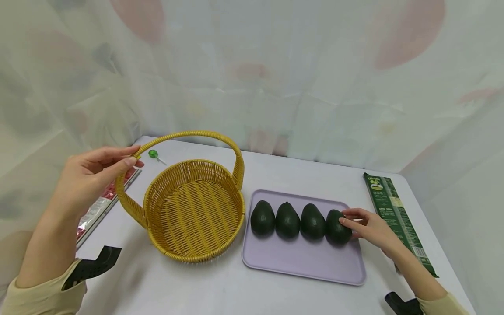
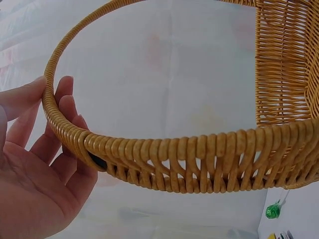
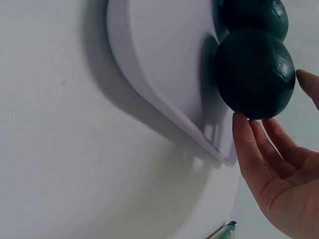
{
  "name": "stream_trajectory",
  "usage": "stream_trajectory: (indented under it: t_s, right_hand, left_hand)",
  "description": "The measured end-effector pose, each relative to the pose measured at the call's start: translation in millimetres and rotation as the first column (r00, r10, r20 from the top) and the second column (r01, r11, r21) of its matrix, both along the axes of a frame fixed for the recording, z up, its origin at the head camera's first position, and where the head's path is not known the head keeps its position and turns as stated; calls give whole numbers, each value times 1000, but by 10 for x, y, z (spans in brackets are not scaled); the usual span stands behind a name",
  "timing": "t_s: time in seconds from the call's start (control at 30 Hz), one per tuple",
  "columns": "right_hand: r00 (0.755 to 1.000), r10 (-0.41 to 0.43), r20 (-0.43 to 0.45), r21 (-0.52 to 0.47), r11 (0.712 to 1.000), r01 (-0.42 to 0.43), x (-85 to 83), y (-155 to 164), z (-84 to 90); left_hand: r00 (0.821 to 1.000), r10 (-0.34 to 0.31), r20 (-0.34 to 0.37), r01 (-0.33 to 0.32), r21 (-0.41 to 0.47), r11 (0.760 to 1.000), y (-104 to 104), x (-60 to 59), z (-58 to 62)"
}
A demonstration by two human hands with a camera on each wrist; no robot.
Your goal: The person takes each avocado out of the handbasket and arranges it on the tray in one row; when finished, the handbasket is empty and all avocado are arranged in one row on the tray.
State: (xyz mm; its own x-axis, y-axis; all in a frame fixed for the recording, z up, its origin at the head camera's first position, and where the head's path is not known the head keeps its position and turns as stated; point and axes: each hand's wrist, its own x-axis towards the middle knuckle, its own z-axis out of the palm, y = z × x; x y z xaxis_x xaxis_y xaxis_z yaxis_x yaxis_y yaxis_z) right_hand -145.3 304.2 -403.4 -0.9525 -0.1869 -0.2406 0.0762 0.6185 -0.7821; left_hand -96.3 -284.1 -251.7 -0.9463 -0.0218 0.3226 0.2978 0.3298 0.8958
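Note:
My left hand [image 1: 92, 173] pinches the upper left of the tall arched handle on a yellow woven basket [image 1: 193, 214]. In the left wrist view, the thumb lies on one side of the handle [image 2: 75, 137] and the fingers on the other. The basket tilts toward the camera, showing its bare woven floor. To its right, a pale purple tray [image 1: 303, 262] carries several dark green avocados [image 1: 287, 221] in a row. With thumb and fingertips on opposite sides, my right hand [image 1: 368, 225] grips the rightmost avocado [image 3: 254, 74], which overlaps the tray's right end.
A long green packet [image 1: 393, 214] lies right of the tray. Behind my left hand are a green lollipop [image 1: 153, 154] and a red-and-silver package [image 1: 98, 210]. A pale curtain [image 1: 252, 109] hangs along the back edge of the white table [image 1: 220, 291].

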Motion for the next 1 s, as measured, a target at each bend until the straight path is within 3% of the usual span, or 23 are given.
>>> stream_trajectory:
  t_s: [0.37, 0.63, 0.83, 1.0]
  right_hand:
    - [998, -14, -53, 11, 1000, 14, 32, 3, 40]
    - [996, -17, -87, 46, 999, 21, 68, 11, 56]
    - [981, 1, -192, 138, 990, 25, 80, -6, 42]
    - [955, 10, -295, 203, 978, 53, 82, -28, 37]
  left_hand:
    - [999, -31, -20, 32, 43, 999, -4, -27, -31]
    - [1000, -6, -16, 6, 3, 1000, 3, -30, -32]
    - [999, 45, -14, -46, -80, 996, 29, -17, -26]
    - [998, 53, -36, -55, -73, 996, 47, -5, -36]
